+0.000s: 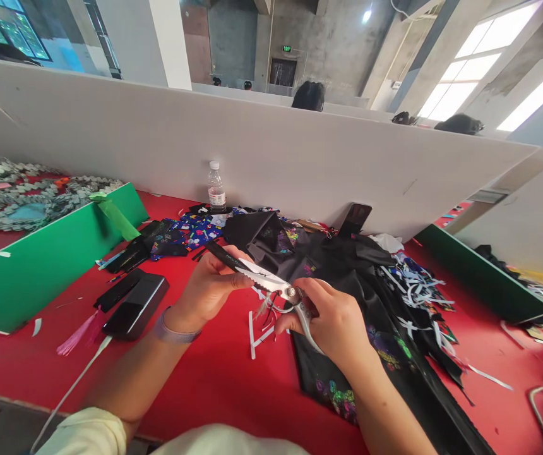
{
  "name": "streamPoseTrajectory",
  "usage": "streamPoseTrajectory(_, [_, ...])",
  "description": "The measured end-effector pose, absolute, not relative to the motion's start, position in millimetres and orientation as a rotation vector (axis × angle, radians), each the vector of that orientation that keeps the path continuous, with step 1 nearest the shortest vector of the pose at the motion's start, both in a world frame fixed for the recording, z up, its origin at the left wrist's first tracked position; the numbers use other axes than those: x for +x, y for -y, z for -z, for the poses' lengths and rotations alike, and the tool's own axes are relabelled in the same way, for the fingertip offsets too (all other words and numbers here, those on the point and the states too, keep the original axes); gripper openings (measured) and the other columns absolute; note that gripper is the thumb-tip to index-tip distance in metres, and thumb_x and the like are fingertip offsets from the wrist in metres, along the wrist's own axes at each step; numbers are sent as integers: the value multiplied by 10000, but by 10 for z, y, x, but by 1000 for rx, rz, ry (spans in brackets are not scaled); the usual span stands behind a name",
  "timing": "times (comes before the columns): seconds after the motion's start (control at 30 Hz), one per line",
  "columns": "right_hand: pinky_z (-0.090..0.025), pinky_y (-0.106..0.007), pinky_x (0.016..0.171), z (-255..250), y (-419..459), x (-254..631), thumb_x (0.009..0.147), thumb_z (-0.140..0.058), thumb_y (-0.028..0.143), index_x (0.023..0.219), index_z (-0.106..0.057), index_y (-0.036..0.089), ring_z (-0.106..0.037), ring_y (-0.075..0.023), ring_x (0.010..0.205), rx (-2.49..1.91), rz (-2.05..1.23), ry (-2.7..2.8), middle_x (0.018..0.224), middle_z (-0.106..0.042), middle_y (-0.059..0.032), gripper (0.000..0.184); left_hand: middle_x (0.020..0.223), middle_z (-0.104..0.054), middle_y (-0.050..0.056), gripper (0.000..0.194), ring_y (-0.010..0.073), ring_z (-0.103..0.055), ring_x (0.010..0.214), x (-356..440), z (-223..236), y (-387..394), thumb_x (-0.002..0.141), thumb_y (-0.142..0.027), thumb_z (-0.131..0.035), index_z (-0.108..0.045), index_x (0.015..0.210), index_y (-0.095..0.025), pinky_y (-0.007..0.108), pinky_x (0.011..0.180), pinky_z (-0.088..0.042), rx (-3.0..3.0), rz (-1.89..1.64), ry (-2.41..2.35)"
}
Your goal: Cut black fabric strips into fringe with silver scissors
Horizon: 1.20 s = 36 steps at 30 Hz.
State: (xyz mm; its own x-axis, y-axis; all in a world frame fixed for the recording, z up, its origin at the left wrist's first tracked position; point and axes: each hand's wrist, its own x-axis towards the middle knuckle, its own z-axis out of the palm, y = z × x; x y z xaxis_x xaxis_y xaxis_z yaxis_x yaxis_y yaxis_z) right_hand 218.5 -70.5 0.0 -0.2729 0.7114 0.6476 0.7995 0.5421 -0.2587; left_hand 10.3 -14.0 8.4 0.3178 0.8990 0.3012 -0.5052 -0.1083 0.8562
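My right hand (335, 319) is closed around the handles of a pair of scissors (271, 281), whose metal blades point up and to the left. One blade has a toothed edge. In my left hand (212, 287), thumb and fingers pinch a narrow black fabric strip (224, 254). The scissor blades lie against this strip close to my left thumb; whether they cut into it I cannot tell. Under my right hand a large black cloth (319, 360) with shiny coloured patterns spreads over the red table (233, 392). White strip scraps (252, 338) lie below the scissors.
A black power bank (136, 306) with a white cable sits at left, near a pink tassel (79, 332). A plastic bottle (216, 189) and a phone (355, 219) stand along the white partition (271, 145). Green dividers (53, 265) flank both sides. Fabric scraps (413, 284) are heaped at right.
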Motion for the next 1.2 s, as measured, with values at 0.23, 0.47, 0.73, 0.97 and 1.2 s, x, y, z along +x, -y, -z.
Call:
streamPoseTrajectory(0.23, [-349,-200,478,-9,703,2184,829,-642,574,858,-666,137,-479,-87,468,-1225,156,2048,648,-618,-22,439,608,-628,-6,210,126,-578,612,98,-105,141,624,-196,-851,-645,617,-156,246,602,-467,1146,-1237,-462])
streamPoseTrajectory(0.47, [-351,-205,482,4,693,2184,836,-635,569,852,-665,145,-501,-96,477,-1247,159,2021,646,-619,-24,425,799,-673,16,236,150,-610,702,54,-147,143,611,-178,-849,-661,754,-176,271,639,-500,1097,-1243,-401])
streamPoseTrajectory(0.73, [-373,-205,492,-6,696,2168,821,-638,597,881,-662,132,-511,-100,490,-1232,137,2035,659,-618,-23,469,635,-614,-9,206,122,-566,628,96,-122,134,606,-194,-858,-658,638,-159,234,580,-457,1052,-1261,-406])
streamPoseTrajectory(0.97, [-363,-211,487,-14,706,2192,814,-643,600,890,-663,146,-499,-101,488,-1258,132,2039,670,-625,-27,460,598,-588,-13,255,122,-545,618,119,-99,139,577,-237,-880,-638,585,-157,239,580,-436,1060,-1261,-453])
streamPoseTrajectory(1.2, [-356,-211,477,-5,706,2185,813,-627,623,874,-664,134,-489,-95,475,-1251,132,2044,668,-623,-30,495,616,-617,-6,255,122,-543,609,114,-112,138,573,-239,-877,-635,578,-160,247,580,-429,1070,-1266,-466])
